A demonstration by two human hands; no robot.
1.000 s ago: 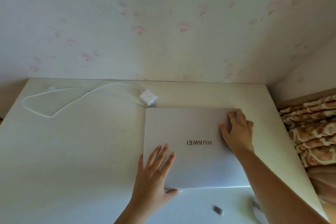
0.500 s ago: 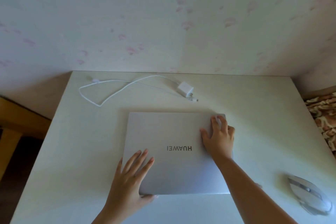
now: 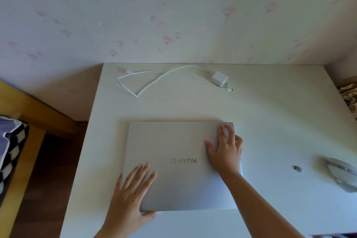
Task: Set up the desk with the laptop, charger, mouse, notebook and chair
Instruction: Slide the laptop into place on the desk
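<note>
White desk (image 3: pixel 270 121), closed laptop (image 3: pixel 173 141) (lid reads HUAWEI), both hands (image 3: pixel 133 197) flat on it

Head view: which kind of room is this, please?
Probably a bedroom at home: a white desk stands against flowered wallpaper, and bedding on a wooden frame lies to the left.

The closed laptop (image 3: pixel 179 164) fills the middle of the desk (image 3: pixel 270 121), with the left hand (image 3: pixel 131 195) and right hand (image 3: pixel 226 150) flat on its lid. Behind it, the charger (image 3: pixel 219 79) and its looped cable (image 3: pixel 150 81) lie near the wall. Bare desk runs between laptop and cable. To the right, a small dongle (image 3: pixel 297 168) and mouse (image 3: pixel 342 176) sit well apart from the laptop.
</note>
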